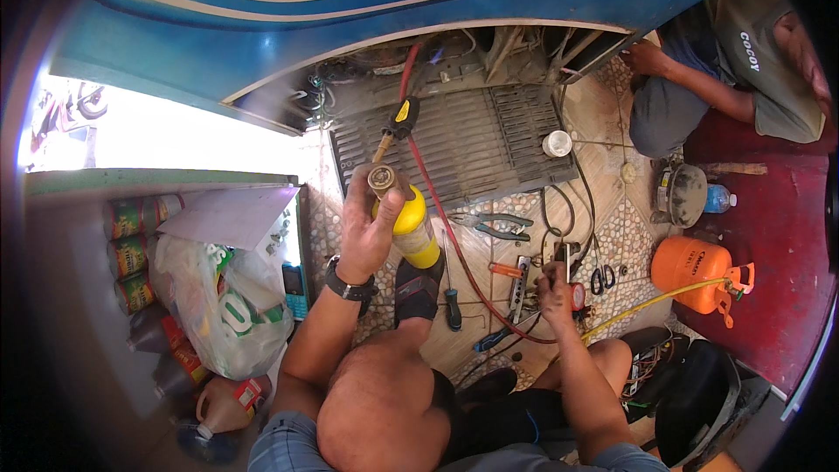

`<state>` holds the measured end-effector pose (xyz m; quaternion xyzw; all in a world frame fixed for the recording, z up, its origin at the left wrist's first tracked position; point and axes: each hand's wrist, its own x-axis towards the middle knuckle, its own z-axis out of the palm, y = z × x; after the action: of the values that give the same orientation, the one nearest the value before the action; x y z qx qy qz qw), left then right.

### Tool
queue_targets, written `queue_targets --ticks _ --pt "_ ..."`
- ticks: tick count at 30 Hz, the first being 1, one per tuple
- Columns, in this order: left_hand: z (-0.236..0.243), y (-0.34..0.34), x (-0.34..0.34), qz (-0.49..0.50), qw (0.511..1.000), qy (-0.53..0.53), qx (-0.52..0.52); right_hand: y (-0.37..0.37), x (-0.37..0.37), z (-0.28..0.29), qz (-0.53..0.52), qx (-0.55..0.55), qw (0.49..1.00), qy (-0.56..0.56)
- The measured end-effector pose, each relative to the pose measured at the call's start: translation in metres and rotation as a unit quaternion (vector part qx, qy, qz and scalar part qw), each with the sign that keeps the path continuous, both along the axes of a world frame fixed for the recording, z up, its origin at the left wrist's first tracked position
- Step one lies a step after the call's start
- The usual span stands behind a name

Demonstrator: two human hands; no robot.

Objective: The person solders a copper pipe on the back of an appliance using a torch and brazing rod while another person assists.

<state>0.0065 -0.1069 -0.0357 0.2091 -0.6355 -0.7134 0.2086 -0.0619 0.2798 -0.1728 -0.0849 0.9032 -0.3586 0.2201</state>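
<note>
Bottles (132, 273) lie and stand along the far left, next to a bulging plastic bag (218, 301) with a pale sheet (229, 212) over its top, and a small blue box (295, 290) sits just beside the bag. The left hand (365, 238), with a dark watch (351, 289) at its wrist, comes next; its fingers are wrapped around the top end of a yellow gas bottle (418, 243), which is held tilted above a dark shoe (415, 291), near the lower left corner of a slatted panel (454, 144). A torch (404, 117) with a black body reaches up from the bottle's top, and a red hose (439, 210) runs down past it. On the floor, a screwdriver (453, 309) lies left of the pliers (500, 226). The right hand (555, 293) is low beside a red gauge (578, 295), its fingers bent in at a metal piece (567, 255); whether they grasp it, I cannot tell. A white cup (557, 143) is on the panel's right edge. Farther right are scissors (603, 279), a co-worker's hand (647, 59), and an orange tank (693, 273) with a yellow hose (651, 301) at its valve end
</note>
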Motion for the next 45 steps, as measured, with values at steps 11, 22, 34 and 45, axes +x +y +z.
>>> queue_targets --ticks 11,22,34,45 --pt "-0.003 -0.006 -0.004 -0.057 0.998 -0.006 -0.015 -0.029 -0.028 -0.067 0.054 0.100 0.992 -0.063" --pt "-0.014 -0.002 -0.001 -0.029 0.999 0.001 -0.037 -0.030 -0.044 -0.044 0.083 0.147 0.970 -0.174" --pt "-0.017 0.000 -0.001 -0.053 0.998 0.034 -0.021 -0.006 -0.036 -0.081 0.100 0.113 0.986 -0.075" --pt "-0.009 -0.002 -0.007 -0.027 0.999 0.016 -0.036 -0.028 -0.042 -0.040 0.098 0.095 0.978 -0.156"
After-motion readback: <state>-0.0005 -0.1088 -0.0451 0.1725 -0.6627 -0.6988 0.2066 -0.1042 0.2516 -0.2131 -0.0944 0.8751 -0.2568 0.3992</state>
